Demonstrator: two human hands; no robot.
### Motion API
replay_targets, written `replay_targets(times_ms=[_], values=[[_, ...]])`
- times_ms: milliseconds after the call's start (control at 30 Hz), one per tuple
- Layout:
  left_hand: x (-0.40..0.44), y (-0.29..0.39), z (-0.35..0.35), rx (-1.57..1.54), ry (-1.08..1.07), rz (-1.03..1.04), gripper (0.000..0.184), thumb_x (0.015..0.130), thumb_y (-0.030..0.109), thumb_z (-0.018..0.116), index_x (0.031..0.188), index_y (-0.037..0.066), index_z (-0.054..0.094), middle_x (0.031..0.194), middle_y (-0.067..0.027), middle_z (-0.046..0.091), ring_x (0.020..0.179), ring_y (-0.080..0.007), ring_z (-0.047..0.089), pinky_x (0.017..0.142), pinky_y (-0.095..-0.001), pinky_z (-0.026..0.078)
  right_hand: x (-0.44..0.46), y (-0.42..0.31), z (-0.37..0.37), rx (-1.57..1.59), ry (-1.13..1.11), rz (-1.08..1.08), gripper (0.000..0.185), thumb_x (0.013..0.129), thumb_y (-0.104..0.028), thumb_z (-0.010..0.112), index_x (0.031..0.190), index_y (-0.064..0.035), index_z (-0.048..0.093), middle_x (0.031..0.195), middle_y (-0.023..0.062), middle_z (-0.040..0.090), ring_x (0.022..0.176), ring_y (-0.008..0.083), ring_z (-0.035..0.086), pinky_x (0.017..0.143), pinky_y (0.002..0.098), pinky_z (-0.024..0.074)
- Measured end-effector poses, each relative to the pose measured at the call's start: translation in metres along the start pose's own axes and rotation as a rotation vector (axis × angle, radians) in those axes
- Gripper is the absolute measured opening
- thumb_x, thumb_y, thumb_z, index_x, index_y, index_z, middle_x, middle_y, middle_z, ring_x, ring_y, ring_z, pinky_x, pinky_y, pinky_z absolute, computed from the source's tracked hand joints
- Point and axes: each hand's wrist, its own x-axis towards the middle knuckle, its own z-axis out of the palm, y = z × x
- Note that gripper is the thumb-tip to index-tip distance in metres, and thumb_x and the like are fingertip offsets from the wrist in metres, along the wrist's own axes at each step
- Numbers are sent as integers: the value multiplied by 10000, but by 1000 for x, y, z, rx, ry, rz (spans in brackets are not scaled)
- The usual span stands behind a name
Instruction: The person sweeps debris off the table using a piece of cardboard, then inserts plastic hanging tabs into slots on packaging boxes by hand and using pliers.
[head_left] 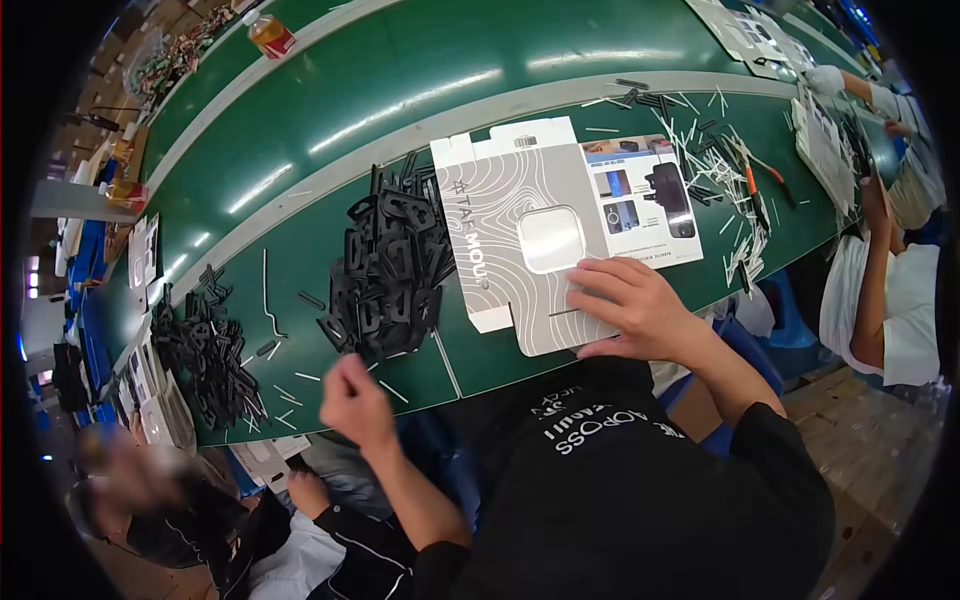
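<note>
My right hand [635, 308] lies with spread fingers on the lower right part of a flat printed cardboard package [500, 240]. The package is grey with white wavy lines and has a pale, rounded square [552, 241] in its middle. Its right-hand panel [650, 200] carries product photos and text. My left hand [356, 405] is closed, fingers curled together, just below a heap of black plastic parts [390, 255] at the near edge of the table. What it holds, if anything, is hidden.
On the right, white sticks [745, 255] lie scattered around orange-handled pliers [750, 182]. Another black heap [210, 360] lies to the left. A bottle [269, 35] stands on the green conveyor [400, 80]. Co-workers sit at both sides, a white-clad one [910, 310] at right.
</note>
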Motion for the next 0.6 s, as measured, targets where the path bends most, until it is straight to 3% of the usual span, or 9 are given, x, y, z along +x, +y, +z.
replay_targets(times_ms=[33,100,267,367,433,600], values=[[-11,2,5,2,-5,-4,179,929,171,650,895,8,714,694,-74,660,547,-201,525,534,-307,429,1,1,-1,10,-8,-15,524,759,-380,777,1149,-61,632,1279,79,585,1220,263,554,993,402,457],[-25,8,20,-83,10,237,98,879,94,676,823,16,696,672,-67,645,514,-221,507,513,-317,424,-2,5,-7,3,-20,-27,503,781,-382,763,1147,-63,632,1269,67,596,1206,251,568,971,388,479],[-32,15,21,-113,-69,260,65,853,57,683,799,22,696,669,-78,642,511,-247,514,515,-321,432,-3,8,-11,-46,-14,-104,441,806,-352,749,1118,-58,647,1227,57,629,1159,242,607,908,355,522],[-20,22,22,-133,-8,348,19,805,20,703,791,31,700,649,-71,624,501,-233,501,508,-325,425,-4,13,-8,0,20,-172,369,829,-304,733,1085,-49,661,1200,59,656,1138,234,630,880,328,540],[-7,27,18,-112,-71,336,35,787,13,718,806,36,700,651,-65,624,505,-225,502,507,-315,421,-6,14,-4,-12,20,-159,354,838,-274,731,1083,-22,682,1208,98,677,1127,275,657,878,361,555],[29,40,25,-18,-107,419,178,761,60,769,922,42,696,718,-29,614,582,-191,524,526,-290,416,2,6,-9,-20,7,-163,300,822,-202,728,1054,-20,668,1195,93,670,1116,269,653,894,356,547]])
